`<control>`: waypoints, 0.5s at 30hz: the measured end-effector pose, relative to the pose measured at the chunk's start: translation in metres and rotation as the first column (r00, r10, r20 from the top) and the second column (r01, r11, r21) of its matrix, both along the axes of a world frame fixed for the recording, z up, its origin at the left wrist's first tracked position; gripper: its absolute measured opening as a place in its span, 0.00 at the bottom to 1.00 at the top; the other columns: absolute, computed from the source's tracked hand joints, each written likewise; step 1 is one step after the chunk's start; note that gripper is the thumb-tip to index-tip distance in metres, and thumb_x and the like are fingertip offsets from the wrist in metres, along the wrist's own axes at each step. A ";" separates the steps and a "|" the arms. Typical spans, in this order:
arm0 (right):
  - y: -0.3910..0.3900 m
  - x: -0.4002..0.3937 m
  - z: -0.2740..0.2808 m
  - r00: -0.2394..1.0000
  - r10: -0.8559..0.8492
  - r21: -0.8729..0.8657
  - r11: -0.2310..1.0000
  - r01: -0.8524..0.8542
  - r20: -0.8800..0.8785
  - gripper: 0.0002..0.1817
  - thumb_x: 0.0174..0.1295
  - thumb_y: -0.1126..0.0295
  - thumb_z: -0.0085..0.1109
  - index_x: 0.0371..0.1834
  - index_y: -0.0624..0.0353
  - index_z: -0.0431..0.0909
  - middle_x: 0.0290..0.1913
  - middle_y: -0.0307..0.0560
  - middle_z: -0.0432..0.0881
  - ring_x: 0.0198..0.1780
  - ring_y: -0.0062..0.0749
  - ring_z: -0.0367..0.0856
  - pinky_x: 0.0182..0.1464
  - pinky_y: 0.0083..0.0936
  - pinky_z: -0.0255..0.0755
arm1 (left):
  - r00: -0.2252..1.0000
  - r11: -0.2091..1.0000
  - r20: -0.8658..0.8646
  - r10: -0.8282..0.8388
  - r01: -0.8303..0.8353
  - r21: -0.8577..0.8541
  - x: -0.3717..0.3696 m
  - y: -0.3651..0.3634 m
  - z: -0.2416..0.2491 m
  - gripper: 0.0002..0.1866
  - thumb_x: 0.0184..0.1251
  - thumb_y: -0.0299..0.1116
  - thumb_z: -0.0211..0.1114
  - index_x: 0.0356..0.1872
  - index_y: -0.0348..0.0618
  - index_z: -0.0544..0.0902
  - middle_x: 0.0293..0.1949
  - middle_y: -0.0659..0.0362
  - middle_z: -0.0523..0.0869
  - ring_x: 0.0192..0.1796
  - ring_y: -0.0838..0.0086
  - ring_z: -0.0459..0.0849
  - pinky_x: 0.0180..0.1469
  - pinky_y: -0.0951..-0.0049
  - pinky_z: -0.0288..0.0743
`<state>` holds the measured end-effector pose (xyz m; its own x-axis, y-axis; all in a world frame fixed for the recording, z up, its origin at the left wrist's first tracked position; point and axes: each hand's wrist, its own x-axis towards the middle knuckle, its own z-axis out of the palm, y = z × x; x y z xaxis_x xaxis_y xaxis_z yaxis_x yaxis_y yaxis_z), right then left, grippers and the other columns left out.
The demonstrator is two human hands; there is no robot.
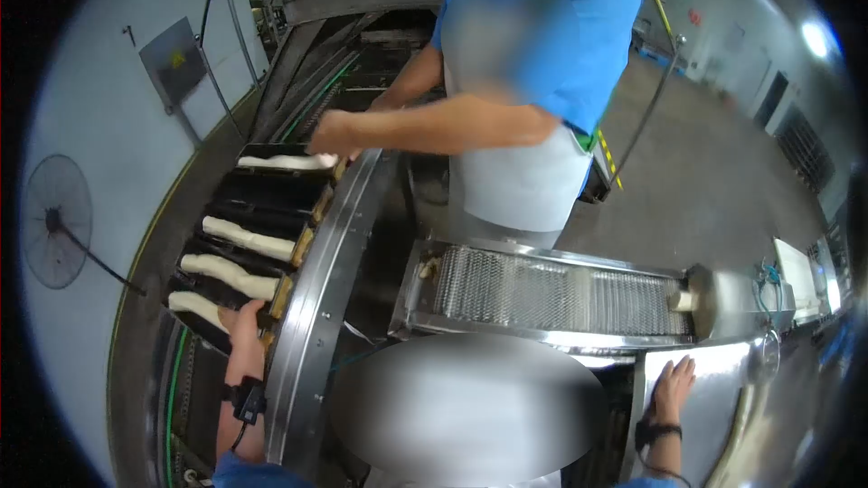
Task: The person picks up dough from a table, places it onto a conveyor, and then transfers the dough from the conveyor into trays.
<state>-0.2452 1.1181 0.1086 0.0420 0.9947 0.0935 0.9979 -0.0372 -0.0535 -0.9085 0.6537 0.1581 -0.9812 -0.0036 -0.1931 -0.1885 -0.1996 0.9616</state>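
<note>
At the lower left, my left hand (242, 323) reaches over the metal rail to the end of the nearest dough strip (194, 307), which lies in a black pan (217, 336). Its fingers are partly hidden against the dough, so their grip is unclear. Further dough strips (229, 274) lie in the neighbouring pans, and one pan (271, 194) shows no dough. Over on the right, my right hand (672, 387) lies flat with fingers spread on a shiny metal surface (714, 375).
A co-worker (515, 172) in a pale apron stands across, hands at the far dough strip (280, 163). A mesh conveyor (542, 289) runs between us, with a dough piece (683, 300) at its right end. A curved steel rail (312, 307) borders the pans.
</note>
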 end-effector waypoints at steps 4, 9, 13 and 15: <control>0.038 -0.013 -0.023 0.963 0.223 0.260 0.949 -0.179 -0.150 0.32 0.72 0.59 0.41 0.74 0.68 0.52 0.75 0.65 0.53 0.76 0.57 0.51 0.75 0.45 0.46 | 0.974 0.965 -0.129 0.186 -0.206 -0.164 -0.021 0.009 -0.017 0.30 0.54 0.24 0.68 0.57 0.25 0.67 0.46 0.44 0.78 0.38 0.60 0.83 0.33 0.66 0.80; 0.061 -0.042 -0.025 0.939 0.328 0.394 0.881 -0.263 -0.106 0.33 0.67 0.70 0.47 0.75 0.62 0.51 0.75 0.62 0.54 0.74 0.58 0.53 0.75 0.46 0.47 | 0.939 0.941 -0.265 0.220 -0.276 -0.197 -0.030 -0.005 -0.033 0.35 0.56 0.26 0.68 0.61 0.21 0.59 0.50 0.41 0.76 0.42 0.58 0.82 0.36 0.64 0.81; 0.061 -0.067 -0.026 0.938 0.348 0.350 0.878 -0.326 0.000 0.37 0.60 0.79 0.47 0.76 0.55 0.52 0.77 0.55 0.53 0.76 0.53 0.51 0.76 0.48 0.45 | 0.960 0.664 -0.142 0.241 -0.270 -0.697 -0.066 0.013 -0.027 0.58 0.45 0.51 0.74 0.70 0.23 0.53 0.72 0.38 0.59 0.74 0.53 0.59 0.73 0.52 0.51; 0.064 -0.080 -0.031 0.945 0.325 0.323 0.891 -0.320 0.039 0.41 0.56 0.84 0.47 0.77 0.50 0.54 0.79 0.46 0.51 0.79 0.47 0.47 0.77 0.52 0.42 | 0.960 0.668 -0.132 0.245 -0.266 -0.695 -0.052 0.033 -0.014 0.59 0.46 0.51 0.74 0.72 0.26 0.51 0.73 0.39 0.56 0.75 0.53 0.56 0.74 0.49 0.47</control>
